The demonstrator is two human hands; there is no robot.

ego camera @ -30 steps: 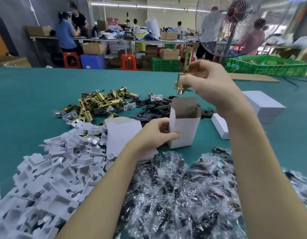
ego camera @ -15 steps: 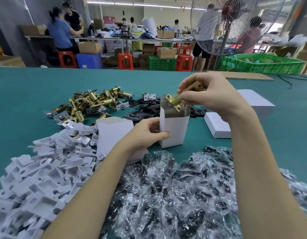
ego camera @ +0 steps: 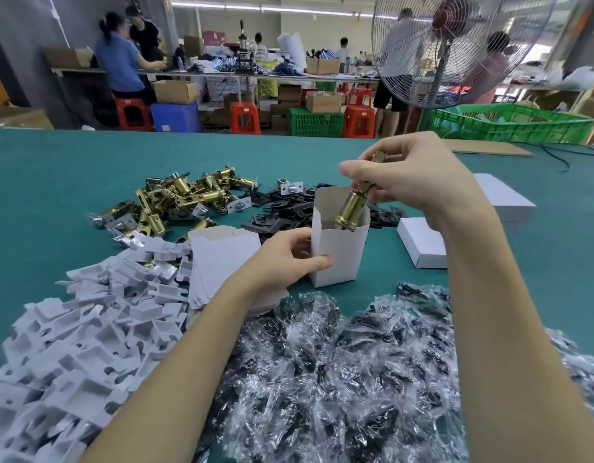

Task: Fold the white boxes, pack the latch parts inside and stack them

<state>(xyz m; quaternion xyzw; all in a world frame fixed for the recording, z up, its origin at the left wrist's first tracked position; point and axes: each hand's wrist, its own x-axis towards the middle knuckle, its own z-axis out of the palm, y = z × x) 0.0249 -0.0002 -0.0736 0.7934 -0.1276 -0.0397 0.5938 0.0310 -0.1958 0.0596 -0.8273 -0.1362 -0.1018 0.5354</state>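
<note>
Teal table (ego camera: 55, 182) fronts a crowded workshop with fan (ego camera: 452, 48).

left arm: bare forearm runs up from bottom left
left hand (ego camera: 286, 253): fingers and thumb curled round white box (ego camera: 339, 248), thumb on its front
right arm: bare forearm rises from bottom right, wrist bent
right hand (ego camera: 410, 177): raised, fingertips pinching brass latch (ego camera: 352, 205), pointing down

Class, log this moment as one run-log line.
step: packing | left hand: holds white box upright | right hand: lowers brass latch into box mouth
</note>
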